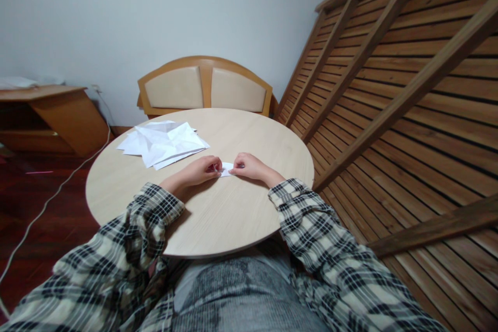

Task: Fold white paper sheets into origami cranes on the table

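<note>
A small white piece of folded paper [226, 169] is held low over the middle of the round table [233, 212]. My left hand [203, 169] pinches its left end, fingers curled. At its right end, my right hand [251, 167] grips it between thumb and fingers. Parts of the paper are hidden behind my fingertips, so its exact shape is hard to make out. Beyond my left hand, creased white paper sheets [163, 141] lie in a loose stack at the table's far left.
A wooden headboard with cream panels [175, 88] stands behind the table against the wall. Wooden slatted boards [408, 114] lean along the right. On the left are a wooden desk [66, 114] and a white cable [58, 189] trailing over the dark red floor.
</note>
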{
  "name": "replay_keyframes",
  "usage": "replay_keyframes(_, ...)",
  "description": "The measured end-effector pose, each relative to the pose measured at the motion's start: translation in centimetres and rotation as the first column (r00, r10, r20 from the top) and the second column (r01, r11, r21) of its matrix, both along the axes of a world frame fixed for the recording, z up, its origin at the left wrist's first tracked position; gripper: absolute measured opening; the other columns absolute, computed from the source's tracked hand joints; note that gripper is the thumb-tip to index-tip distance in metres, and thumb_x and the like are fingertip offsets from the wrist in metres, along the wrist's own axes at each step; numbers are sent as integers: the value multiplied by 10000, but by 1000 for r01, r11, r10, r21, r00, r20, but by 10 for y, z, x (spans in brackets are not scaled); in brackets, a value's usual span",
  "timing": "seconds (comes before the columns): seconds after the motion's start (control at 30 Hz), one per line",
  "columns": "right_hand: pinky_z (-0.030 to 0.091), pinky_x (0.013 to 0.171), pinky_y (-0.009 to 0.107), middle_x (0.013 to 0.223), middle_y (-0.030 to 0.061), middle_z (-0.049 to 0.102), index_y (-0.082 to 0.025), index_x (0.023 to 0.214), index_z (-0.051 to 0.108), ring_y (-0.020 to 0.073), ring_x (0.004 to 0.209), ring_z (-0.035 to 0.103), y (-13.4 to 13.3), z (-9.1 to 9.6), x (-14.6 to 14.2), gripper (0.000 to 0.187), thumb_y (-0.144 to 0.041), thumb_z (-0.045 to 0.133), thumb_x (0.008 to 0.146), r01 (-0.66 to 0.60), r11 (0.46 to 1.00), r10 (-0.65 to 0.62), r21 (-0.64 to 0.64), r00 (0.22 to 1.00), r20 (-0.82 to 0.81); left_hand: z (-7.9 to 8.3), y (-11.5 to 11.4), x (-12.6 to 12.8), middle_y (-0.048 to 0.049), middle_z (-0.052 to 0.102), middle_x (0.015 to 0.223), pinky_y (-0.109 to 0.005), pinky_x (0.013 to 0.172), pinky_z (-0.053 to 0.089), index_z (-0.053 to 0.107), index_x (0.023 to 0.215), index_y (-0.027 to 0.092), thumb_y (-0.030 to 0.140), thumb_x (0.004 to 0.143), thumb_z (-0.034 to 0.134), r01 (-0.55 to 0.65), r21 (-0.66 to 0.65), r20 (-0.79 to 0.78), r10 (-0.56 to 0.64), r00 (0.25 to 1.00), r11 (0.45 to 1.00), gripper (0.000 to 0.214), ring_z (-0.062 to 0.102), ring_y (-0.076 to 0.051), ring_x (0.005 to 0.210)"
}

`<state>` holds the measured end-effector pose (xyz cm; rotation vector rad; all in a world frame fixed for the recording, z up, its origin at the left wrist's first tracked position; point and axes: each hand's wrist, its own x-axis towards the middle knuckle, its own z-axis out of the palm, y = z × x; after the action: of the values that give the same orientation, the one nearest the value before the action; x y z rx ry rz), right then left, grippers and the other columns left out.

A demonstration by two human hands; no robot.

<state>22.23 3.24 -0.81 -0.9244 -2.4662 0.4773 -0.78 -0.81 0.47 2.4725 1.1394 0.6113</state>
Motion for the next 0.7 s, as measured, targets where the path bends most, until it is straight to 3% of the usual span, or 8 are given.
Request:
replay_keyframes(0.23,338,642,295,654,16,540,-175,615,599,148,671,463,1,0,0,263,-296,706,823,39,999,-40,17,998,55,-4,5,-2,-59,656,876,-318,713,487,641,915,189,233,823,548,20,3,-13,-20,1000,1000,139,587,-169,750)
replay_keyframes(0.4,386,694,278,790,24,609,-171,802,658,145,727,515,2,0,3,71,-201,718,780,28,998,-29,-54,999,-15,-1,5,-5,-75,660,925,-317,748,505,651,952,182,227,818,532,38,-21,-49,-39,998,999,184,614,-176,792)
replay_keyframes(0.57,409,720,274,837,31,616,-166,875,670,147,760,535,4,-2,5,100,-141,674,778,-28,995,26,-97,999,-18,0,6,-8,-96,656,974,-313,769,507,659,987,171,217,815,497,75,-29,-79,-77,994,997,241,617,-174,813)
replay_keyframes(0.7,415,713,267,873,36,637,-156,997,658,143,756,542,2,-3,4,238,-77,587,785,-33,988,24,-151,998,-62,1,5,-9,-92,658,991,-307,762,508,650,995,188,204,809,489,85,-24,-89,-87,992,996,246,618,-174,825)
